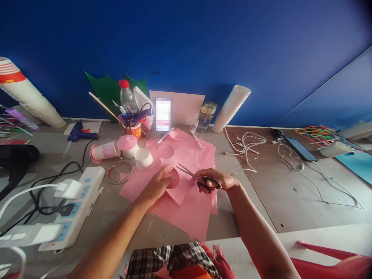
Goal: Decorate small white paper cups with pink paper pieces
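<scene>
This person's left hand (161, 181) is pinching a round pink paper (174, 179) in its grip, while the right hand (214, 177) is clasping the scissors (188, 172) just beside it, and they are standing slightly parted, pointing toward the left grip. Pink sheets (186, 219) are lying beneath both hands on the bench (162, 228). For a clean edge, I'm thinking, the left grip should be turning the paper slowly and staying clear of the scissors.

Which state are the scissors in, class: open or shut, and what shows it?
Slightly open: the two blades of the scissors form a narrow V, tips apart, while the right hand holds the handles.
</scene>
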Demonstrator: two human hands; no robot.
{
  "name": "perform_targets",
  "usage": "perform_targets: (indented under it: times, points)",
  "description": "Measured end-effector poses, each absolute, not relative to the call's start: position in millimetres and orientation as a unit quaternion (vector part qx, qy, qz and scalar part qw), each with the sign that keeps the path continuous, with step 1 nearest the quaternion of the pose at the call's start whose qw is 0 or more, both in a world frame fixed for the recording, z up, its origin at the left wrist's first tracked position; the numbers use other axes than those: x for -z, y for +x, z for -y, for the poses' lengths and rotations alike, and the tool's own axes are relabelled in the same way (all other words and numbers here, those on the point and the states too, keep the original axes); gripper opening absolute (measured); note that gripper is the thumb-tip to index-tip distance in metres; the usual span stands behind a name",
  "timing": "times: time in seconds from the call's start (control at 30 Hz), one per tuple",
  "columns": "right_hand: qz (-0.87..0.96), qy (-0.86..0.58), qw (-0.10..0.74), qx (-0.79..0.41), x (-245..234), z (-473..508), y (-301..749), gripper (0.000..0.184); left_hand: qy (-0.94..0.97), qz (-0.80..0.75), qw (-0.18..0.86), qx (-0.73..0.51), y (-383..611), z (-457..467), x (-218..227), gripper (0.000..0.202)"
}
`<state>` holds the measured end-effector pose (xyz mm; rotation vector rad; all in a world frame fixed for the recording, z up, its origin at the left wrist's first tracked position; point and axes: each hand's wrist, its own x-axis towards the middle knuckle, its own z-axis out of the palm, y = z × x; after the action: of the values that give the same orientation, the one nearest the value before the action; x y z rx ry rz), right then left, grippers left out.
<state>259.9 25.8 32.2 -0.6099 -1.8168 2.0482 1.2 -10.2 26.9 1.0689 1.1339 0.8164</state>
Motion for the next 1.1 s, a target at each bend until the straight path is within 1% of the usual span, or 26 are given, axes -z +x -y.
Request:
perform_targets:
  times: [0.17, 0.3, 0.53, 0.83, 0.87, 0.93, 1.0, 1.1]
  points:
    - [0.645, -0.224, 0.151, -0.715, -36, -26, 261, 0.071, 0.463, -0.501, 0.636, -0.360, 0, 10, -24, 0.063]
    - [0.647, -0.213, 0.134, -0.720, -35, -25, 264, 0.069, 0.463, -0.511, 0.631, -0.354, 0, 10, -26, 0.066]
    - [0.629, -0.199, 0.137, -0.739, -31, -26, 268, 0.066, 0.452, -0.514, 0.632, -0.365, -2, 8, -28, 0.071]
    - [0.629, -0.202, 0.153, -0.735, -30, -26, 270, 0.065, 0.451, -0.503, 0.636, -0.374, -4, 8, -26, 0.067]
    - [0.630, -0.202, 0.164, -0.731, -30, -26, 269, 0.065, 0.446, -0.502, 0.641, -0.371, -4, 8, -25, 0.066]
    - [0.627, -0.216, 0.215, -0.717, -30, -26, 265, 0.062, 0.438, -0.501, 0.652, -0.363, -4, 8, -24, 0.062]
    - [0.614, -0.248, 0.298, -0.687, -29, -26, 259, 0.059, 0.435, -0.498, 0.656, -0.363, -4, 7, -23, 0.053]
    - [0.602, -0.318, 0.412, -0.606, -27, -26, 249, 0.055, 0.432, -0.486, 0.661, -0.375, -3, 6, -20, 0.041]
